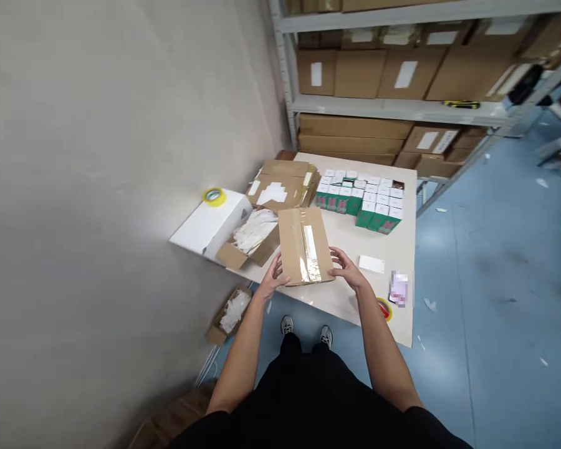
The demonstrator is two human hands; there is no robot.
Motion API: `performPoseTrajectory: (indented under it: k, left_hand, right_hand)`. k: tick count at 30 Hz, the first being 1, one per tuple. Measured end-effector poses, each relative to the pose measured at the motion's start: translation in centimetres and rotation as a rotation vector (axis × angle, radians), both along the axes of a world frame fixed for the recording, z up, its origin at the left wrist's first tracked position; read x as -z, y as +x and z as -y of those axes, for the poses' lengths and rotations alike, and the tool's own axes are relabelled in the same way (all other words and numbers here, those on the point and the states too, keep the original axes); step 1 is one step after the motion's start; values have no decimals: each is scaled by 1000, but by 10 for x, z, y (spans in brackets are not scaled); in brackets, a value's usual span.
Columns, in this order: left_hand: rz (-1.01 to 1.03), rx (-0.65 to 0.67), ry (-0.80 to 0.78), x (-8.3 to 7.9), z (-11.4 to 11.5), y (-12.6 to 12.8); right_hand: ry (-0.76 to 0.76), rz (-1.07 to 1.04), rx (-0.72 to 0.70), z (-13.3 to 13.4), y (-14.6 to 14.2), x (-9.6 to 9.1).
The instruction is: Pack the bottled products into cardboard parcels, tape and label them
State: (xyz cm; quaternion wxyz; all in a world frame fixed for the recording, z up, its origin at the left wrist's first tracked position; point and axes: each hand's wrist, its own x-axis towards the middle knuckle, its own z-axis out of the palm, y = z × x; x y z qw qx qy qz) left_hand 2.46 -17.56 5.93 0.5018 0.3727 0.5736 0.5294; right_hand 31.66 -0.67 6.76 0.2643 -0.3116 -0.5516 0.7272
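Observation:
A brown cardboard box point(290, 246), closed with clear tape along its middle, is held over the near part of the white table point(341, 240). My left hand point(272, 279) grips its lower left corner, and my right hand point(345, 268) has hold of the lower right corner. Behind it stand rows of small green and white boxes point(378, 209). Left of the held box is an open carton point(262, 246) with white paper-like material inside. A flat white box point(371, 264) lies to the right of my right hand.
Flattened cardboard point(280, 178) is stacked at the back left. A tape roll point(214, 197) sits on a white box point(210, 224) against the wall. Another tape roll point(384, 308) lies by my right forearm. Shelves point(402, 109) with cartons stand behind; a second open carton point(231, 315) is on the floor.

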Motion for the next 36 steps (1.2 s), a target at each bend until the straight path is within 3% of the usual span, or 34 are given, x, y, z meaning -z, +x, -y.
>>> performPoseTrajectory:
  k: [5, 9, 16, 22, 27, 32, 36]
  left_hand:
    - [14, -169, 30, -8, 66, -6]
    - [38, -263, 66, -5, 117, -18]
    - [27, -440, 70, 7, 230, -45]
    - [83, -687, 141, 22, 357, -62]
    - [150, -931, 178, 41, 473, -60]
    - [172, -1176, 209, 53, 581, -37]
    - [190, -1428, 242, 58, 643, -3]
  right_hand:
    - [34, -2, -159, 24, -41, -13]
    - [46, -13, -247, 52, -77, -19]
    - [90, 39, -449, 129, -146, -28]
    - [93, 22, -672, 226, -226, -29]
    - [83, 12, -887, 323, -295, -17]
    - [77, 50, -1108, 432, -353, 0]
    - [53, 104, -1291, 515, -388, 12]
